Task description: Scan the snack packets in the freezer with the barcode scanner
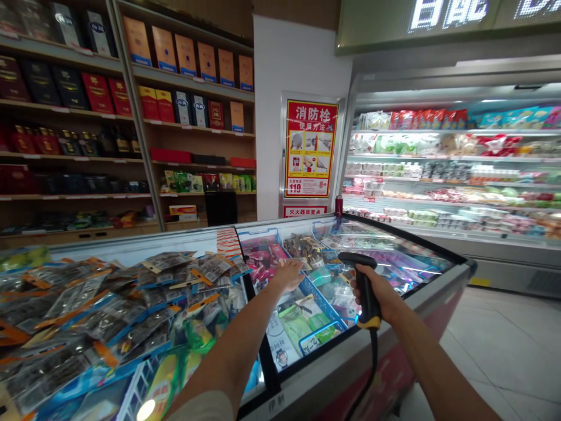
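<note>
My right hand (377,289) is wrapped round the grip of a black and yellow barcode scanner (367,292), its head level above the freezer's near right edge and its cord hanging down. My left hand (288,276) reaches forward over the open freezer, fingers stretched out beside red-pink packets (265,260) and the rim of a blue basket (322,298). Its fingertips are slightly blurred, with something pale and clear close by. Green and white bags (302,318) lie in the basket nearer me.
A chest freezer (438,280) with a dark rim stretches ahead. Brown packets (109,304) heap up at left, and a red can (339,206) stands on the far rim. Behind are boxed-goods shelves (193,76), a red wall poster (312,149) and a lit chiller (447,158).
</note>
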A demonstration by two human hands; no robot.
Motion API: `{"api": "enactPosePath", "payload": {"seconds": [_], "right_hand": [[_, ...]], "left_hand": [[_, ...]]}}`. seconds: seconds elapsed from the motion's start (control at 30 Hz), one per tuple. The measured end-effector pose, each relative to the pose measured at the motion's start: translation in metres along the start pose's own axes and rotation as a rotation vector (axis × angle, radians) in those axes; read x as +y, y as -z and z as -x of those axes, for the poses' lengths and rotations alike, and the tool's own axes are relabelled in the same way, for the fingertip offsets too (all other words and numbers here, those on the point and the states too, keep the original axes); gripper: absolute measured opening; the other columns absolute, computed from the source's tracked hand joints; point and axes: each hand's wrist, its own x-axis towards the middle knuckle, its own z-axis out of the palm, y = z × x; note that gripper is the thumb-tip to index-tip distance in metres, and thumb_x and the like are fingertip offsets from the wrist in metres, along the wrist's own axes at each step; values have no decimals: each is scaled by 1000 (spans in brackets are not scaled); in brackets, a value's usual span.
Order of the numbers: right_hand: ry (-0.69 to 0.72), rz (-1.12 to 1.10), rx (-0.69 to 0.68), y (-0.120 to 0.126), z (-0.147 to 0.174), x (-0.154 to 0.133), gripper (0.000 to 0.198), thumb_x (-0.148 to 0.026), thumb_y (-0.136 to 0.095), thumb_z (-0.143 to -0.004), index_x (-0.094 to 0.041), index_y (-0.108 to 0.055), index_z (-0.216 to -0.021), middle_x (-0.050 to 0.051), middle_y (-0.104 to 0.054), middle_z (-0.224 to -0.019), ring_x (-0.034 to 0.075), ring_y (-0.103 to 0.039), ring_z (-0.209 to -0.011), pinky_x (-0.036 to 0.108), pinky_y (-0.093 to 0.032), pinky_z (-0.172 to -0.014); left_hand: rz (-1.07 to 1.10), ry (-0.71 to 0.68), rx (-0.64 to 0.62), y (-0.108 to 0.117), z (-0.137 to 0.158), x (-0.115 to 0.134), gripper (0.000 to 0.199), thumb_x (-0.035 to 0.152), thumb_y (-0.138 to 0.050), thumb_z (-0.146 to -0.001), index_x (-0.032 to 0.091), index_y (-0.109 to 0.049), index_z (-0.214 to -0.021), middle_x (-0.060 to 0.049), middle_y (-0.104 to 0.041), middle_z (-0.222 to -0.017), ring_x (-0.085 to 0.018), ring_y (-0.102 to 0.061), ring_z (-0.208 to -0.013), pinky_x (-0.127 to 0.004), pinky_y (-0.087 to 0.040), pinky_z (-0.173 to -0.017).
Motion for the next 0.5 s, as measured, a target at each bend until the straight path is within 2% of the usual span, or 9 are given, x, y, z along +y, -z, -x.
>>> {"api": "enactPosePath", "payload": {"seconds": [0.1, 0.17, 0.2, 0.27, 0.33, 0.4, 0.5], "right_hand": [[-5, -1, -12, 0, 3, 1, 19, -35, -52, -71, -17, -48, -68, -4, -50, -47, 8, -44, -35, 21, -37, -33], [-13, -5, -12, -1, 5, 3, 19, -35, -52, -71, -17, -48, -68, -4, -49, -46, 8, -44, -35, 21, -37, -33], [-19, -4, -14, -3, 5, 4, 19, -35, -52, -71, -17, -48, -68, -4, -49, -46, 8, -44, -35, 21, -37, -33], [-29, 7, -26, -8, 7, 6, 19, -35, -52, -71, -17, -49, -70, -4, -49, -46, 8, -44, -35, 21, -37, -33], [-34, 24, -41, -13, 9, 8, 19, -36, -53, -70, -17, -49, -71, -4, -49, -46, 8, -45, -35, 21, -37, -33], [-40, 38, -38, -19, 12, 10, 19, -36, -52, -70, -17, -49, -72, -4, -50, -47, 8, -45, -35, 21, -37, -33], [-47, 51, -36, -24, 17, 11, 20, -36, -52, -71, -17, -49, -73, -4, -50, -47, 8, -44, -35, 20, -37, -33]], "left_hand": [[57, 0, 26, 12, 7, -10, 27, 17, -39, -76, 22, -56, -96, -3, -59, -102, -19, -50, -99, -39, -26, -94], [79, 30, 69, 22, 14, -16, 25, 11, -40, -73, 21, -58, -87, -3, -62, -90, -17, -54, -92, -37, -28, -92], [78, 69, 112, 26, 17, -17, 25, 11, -40, -73, 20, -58, -87, -5, -61, -92, -19, -53, -94, -37, -29, -90], [67, 235, 225, 28, 23, -15, 25, 20, -44, -74, 16, -54, -96, -12, -56, -102, -25, -48, -101, -39, -33, -86], [71, 465, 300, 24, 27, -8, 42, 35, -49, -72, 10, -48, -105, -20, -50, -109, -32, -44, -105, -43, -34, -82], [92, 638, 309, 16, 28, -1, 56, 44, -55, -66, 7, -46, -107, -23, -49, -109, -36, -42, -106, -45, -34, -81], [242, 648, 255, 9, 23, 1, 54, 35, -65, -56, 9, -50, -101, -21, -52, -107, -35, -42, -107, -43, -33, -83]]}}
